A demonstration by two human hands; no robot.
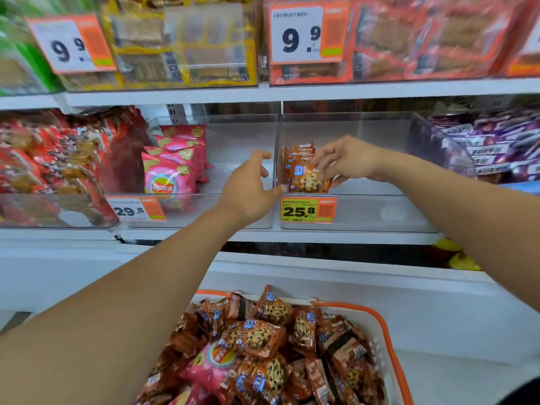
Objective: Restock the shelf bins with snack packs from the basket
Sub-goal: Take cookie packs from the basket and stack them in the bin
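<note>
A white plastic basket with orange rim (393, 350) holds dozens of orange cookie packs. Two clear plastic bins (365, 211) stand side by side. The right hand (346, 160) pinches one orange chocolate-chip cookie pack (309, 179) inside the right bin; the left hand (248, 188) hovers relaxed, empty.

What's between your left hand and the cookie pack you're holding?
In the head view, the clear bin wall stands between the left hand and the cookie pack pinched by the right hand.
</note>
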